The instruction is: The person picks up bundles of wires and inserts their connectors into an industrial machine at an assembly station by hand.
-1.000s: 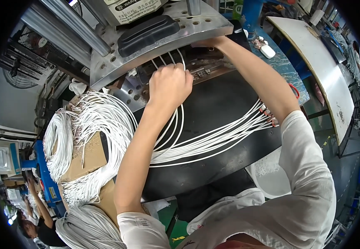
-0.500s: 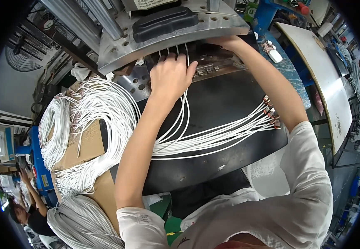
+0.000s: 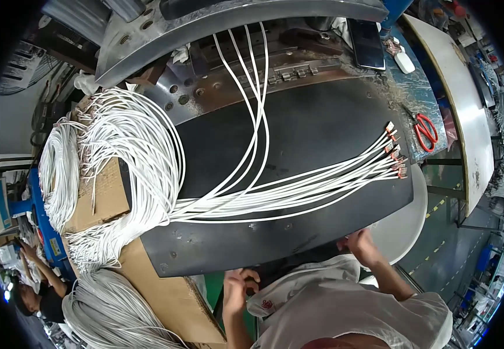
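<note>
Three cable bundles [image 3: 141, 131] piled on and beside cardboard [image 3: 159, 296], four white cables [image 3: 259, 107] led under one metal plate [image 3: 205, 26], left hand [image 3: 239, 285] and right hand [image 3: 361, 244] curled near black mat [image 3: 316, 128] edge, their grip indiscernible

My left hand [image 3: 238, 287] and right hand [image 3: 362, 246] by the black worktop [image 3: 327, 122]'s near edge, I see white cables [image 3: 252, 203] spread toward its right edge, four strands [image 3: 257, 122] reaching past its far edge beneath a metal plate [image 3: 205, 24], red-handled scissors [image 3: 425, 132] beyond its right edge.
</note>
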A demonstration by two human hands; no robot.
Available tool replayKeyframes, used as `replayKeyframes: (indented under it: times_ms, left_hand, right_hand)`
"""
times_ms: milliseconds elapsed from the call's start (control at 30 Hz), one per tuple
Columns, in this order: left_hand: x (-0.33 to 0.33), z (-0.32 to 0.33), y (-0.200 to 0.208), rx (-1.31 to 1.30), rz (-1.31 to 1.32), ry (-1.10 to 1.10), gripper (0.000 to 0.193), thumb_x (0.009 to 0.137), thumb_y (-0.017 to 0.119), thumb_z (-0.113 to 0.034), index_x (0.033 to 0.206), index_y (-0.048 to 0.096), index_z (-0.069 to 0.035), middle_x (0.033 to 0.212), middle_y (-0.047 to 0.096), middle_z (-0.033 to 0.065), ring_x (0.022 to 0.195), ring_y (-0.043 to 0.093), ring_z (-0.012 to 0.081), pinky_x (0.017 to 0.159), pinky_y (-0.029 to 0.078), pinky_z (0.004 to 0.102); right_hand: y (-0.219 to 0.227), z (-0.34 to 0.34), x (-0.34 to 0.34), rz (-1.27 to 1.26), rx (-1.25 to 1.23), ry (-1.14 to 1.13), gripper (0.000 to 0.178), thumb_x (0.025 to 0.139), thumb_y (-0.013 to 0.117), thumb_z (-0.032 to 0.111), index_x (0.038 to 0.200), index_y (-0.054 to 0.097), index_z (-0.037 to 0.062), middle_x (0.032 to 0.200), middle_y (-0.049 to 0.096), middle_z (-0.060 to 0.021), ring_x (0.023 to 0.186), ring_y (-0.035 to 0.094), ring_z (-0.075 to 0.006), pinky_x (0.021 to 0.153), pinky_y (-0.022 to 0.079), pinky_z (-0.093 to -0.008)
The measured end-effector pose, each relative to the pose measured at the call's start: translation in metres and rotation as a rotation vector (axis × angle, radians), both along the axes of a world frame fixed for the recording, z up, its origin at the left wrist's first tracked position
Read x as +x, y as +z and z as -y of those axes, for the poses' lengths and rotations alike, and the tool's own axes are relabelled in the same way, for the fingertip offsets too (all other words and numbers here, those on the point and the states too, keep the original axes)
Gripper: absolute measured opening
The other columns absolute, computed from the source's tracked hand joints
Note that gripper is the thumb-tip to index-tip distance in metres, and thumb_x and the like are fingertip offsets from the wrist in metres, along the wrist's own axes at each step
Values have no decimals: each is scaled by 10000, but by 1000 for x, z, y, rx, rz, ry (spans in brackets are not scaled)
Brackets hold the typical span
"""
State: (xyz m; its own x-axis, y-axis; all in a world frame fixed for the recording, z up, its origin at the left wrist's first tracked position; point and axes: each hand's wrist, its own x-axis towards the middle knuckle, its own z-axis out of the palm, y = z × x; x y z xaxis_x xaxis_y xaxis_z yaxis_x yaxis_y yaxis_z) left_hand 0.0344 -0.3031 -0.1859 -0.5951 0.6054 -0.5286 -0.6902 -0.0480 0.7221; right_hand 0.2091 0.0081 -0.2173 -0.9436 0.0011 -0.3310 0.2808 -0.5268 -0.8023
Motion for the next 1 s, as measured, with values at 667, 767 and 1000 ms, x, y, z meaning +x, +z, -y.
replayKeyframes:
  times_ms: [667, 767, 1000]
  left_hand:
    - [1, -2, -25, -214, -81, 429, 308, 1044, 496, -228, 1262, 515, -12, 1056, 662, 155, 880, 684, 246, 644, 595, 365]
    - [-11, 5, -11, -218, 21, 239, 335, 1032, 541, -230, 1284, 549, -9, 1065, 680, 154, 903, 689, 233, 672, 597, 352]
    - [-48, -44, 124, 91, -414, -881, 346, 933, 709, -137, 1230, 634, 24, 1075, 728, 149, 901, 706, 162, 637, 555, 255]
  right_hand:
    - [-71, 20, 11, -2, -293, -579, 631, 977, 468, 569, 1398, 500, 100, 1407, 552, -43, 1279, 506, -242, 1069, 382, -418]
    - [-37, 19, -10, -28, -467, -493, 634, 991, 441, 580, 1411, 489, 108, 1399, 553, -42, 1245, 518, -233, 1043, 400, -407]
    - [88, 47, -21, 160, -270, 346, 386, 1024, 583, 200, 1381, 503, 77, 1301, 579, -75, 1146, 564, -215, 915, 473, -359]
